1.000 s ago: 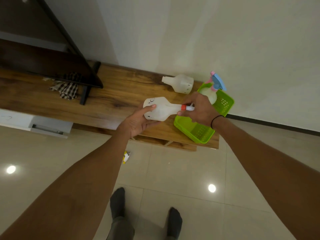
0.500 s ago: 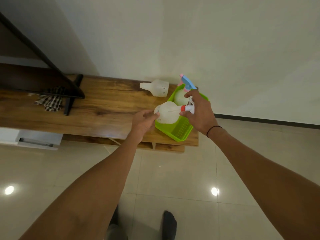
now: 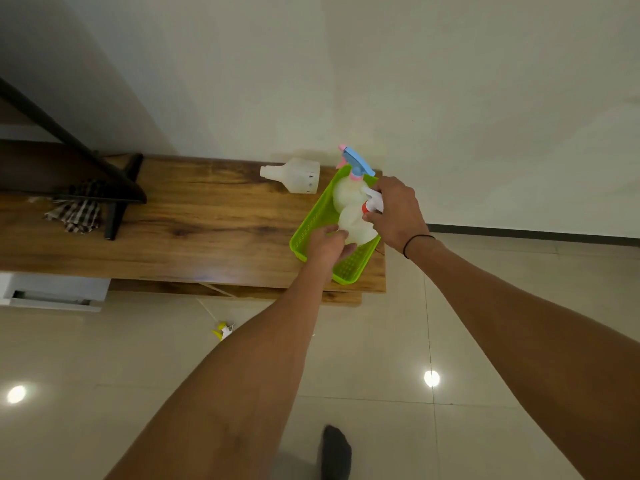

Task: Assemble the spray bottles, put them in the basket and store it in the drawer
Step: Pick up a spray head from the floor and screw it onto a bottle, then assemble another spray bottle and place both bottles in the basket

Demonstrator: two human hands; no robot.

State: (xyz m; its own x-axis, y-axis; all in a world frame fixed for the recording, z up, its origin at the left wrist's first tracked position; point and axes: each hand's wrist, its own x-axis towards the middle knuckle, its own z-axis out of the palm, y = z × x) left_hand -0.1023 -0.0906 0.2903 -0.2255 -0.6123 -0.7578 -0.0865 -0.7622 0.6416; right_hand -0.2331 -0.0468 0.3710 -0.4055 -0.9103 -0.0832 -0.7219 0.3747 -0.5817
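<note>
A lime-green basket [image 3: 311, 225] sits at the right end of the wooden bench top [image 3: 207, 233]. Inside it, a white spray bottle with a red collar and white trigger head [image 3: 356, 223] stands upright. My right hand [image 3: 394, 213] grips its trigger head. My left hand [image 3: 325, 244] holds the bottle's base inside the basket. Behind it in the basket stands another white bottle with a blue and pink spray head [image 3: 356, 164]. A third white bottle without a head [image 3: 294, 175] lies on its side on the bench, left of the basket.
A dark stand with a black leg [image 3: 117, 199] and a checked cloth [image 3: 78, 213] occupy the bench's left part. A white drawer unit [image 3: 52, 292] sits under the bench at the left. A small yellow and white item [image 3: 221, 330] lies on the tiled floor.
Both hands carried the red-collared bottle rightward from above the bench and lowered it into the basket, turning it from lying sideways to upright.
</note>
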